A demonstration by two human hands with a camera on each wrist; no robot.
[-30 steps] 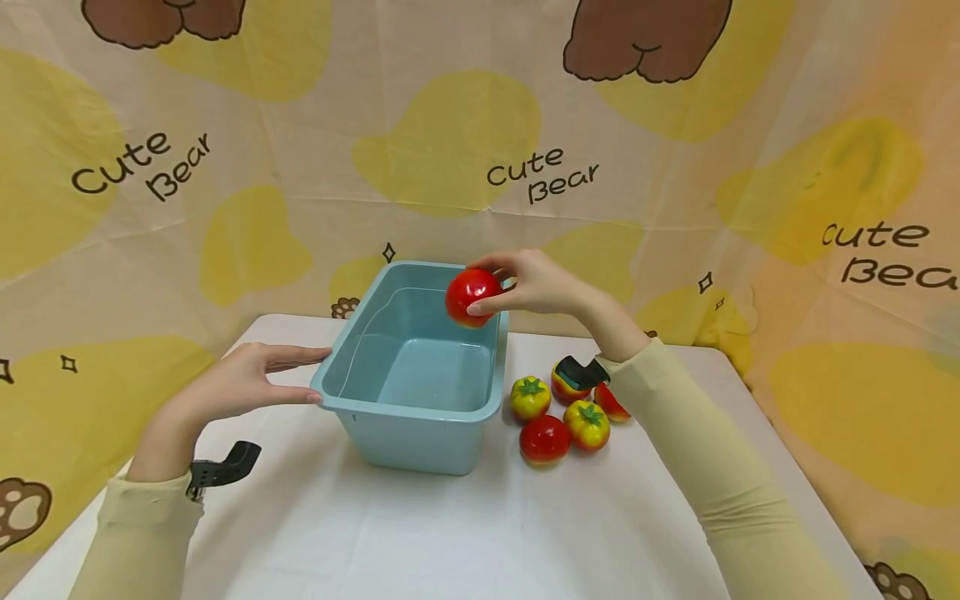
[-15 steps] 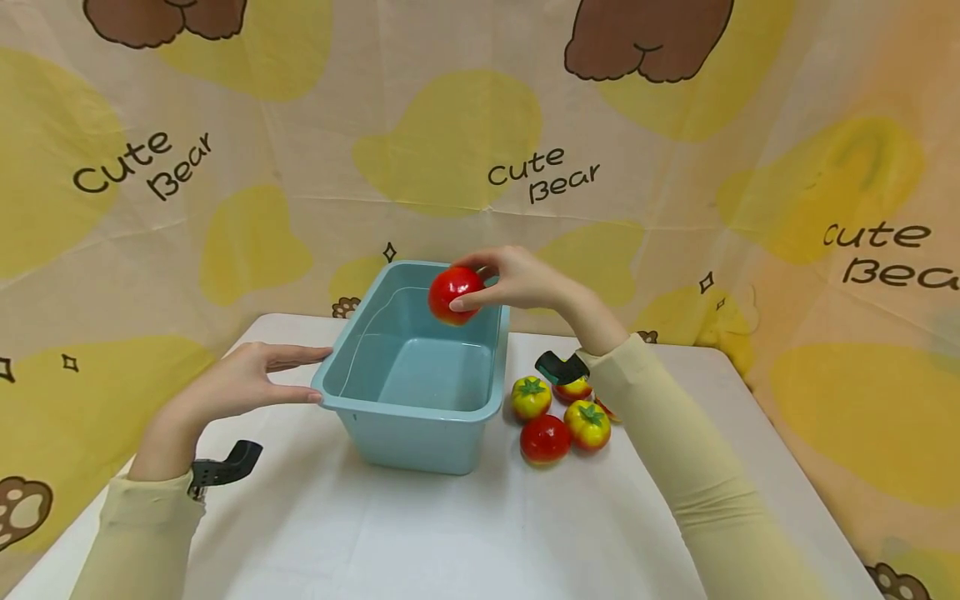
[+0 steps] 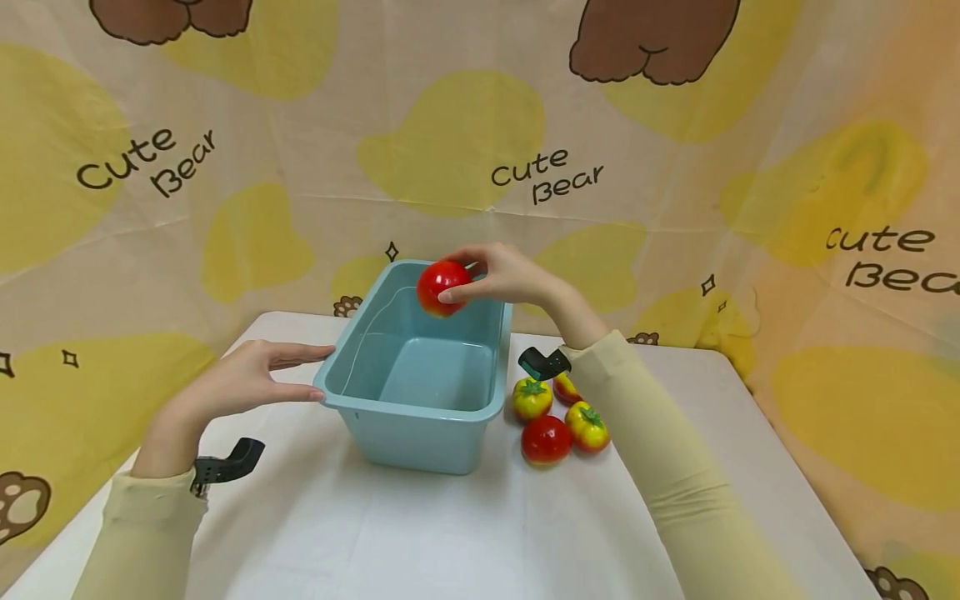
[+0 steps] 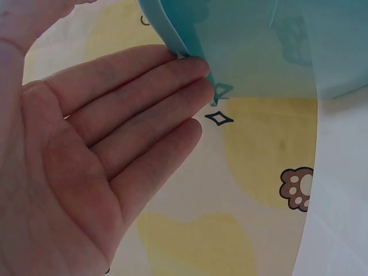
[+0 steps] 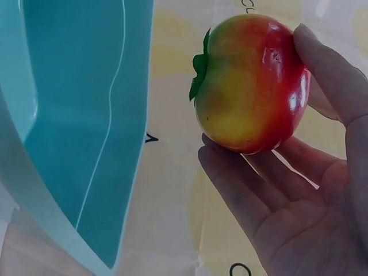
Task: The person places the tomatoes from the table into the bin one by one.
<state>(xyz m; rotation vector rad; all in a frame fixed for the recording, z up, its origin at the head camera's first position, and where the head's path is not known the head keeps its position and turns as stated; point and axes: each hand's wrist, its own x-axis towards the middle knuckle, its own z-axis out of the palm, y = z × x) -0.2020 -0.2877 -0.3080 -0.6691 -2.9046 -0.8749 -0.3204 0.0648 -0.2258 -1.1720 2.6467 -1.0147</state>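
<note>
My right hand (image 3: pixel 513 273) grips a glossy tomato (image 3: pixel 442 287) above the far part of a light blue plastic bin (image 3: pixel 420 414). In the right wrist view, this tomato (image 5: pixel 253 86) is red with a yellow-green top and a green leafy calyx, held between the thumb and fingertips. My left hand (image 3: pixel 243 379) has its fingers straight, with fingertips and thumb tip right at the bin's left rim. The left wrist view shows this left hand (image 4: pixel 103 126) palm on, fingertips at the rim. Inside the bin, the visible floor is bare.
Right of the bin, several similar tomatoes lie on the white table (image 3: pixel 375 533): a yellow one (image 3: pixel 532 400), a red one (image 3: pixel 547 440) and another yellow one (image 3: pixel 587 427). One more is partly behind the right wrist's black camera mount (image 3: pixel 543 364). A bear-print cloth (image 3: pixel 450 150) hangs behind.
My right hand has carried the tomato leftward and slightly up, from the bin's right rim to over its far part. The left hand has stayed at the left rim.
</note>
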